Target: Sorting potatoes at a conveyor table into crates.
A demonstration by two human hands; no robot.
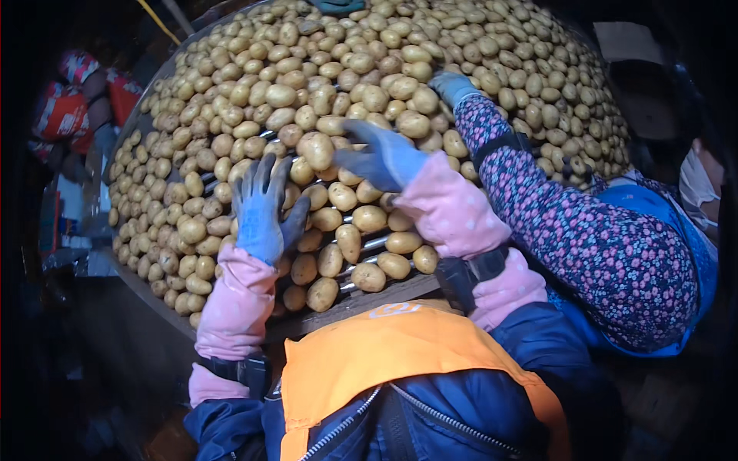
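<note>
Many pale yellow potatoes [279, 95] cover a conveyor with metal rollers [376, 243]. My left hand [262, 210], in a blue and dark grey work glove, lies with fingers spread on potatoes left of centre, holding none. To its right, my right hand [377, 155], in a similar glove, is blurred above the potatoes, fingers apart; no potato shows in its grasp. A larger potato [316, 151] lies between the two hands. Pink dotted sleeves cover both my forearms.
A co-worker's gloved hand [454, 87] reaches into the potatoes at right, its flowered sleeve [576, 230] close to my right arm. Another glove [339, 6] shows at the top edge. The conveyor's near edge [351, 305] runs before my orange apron. Red patterned bags [60, 115] are at far left.
</note>
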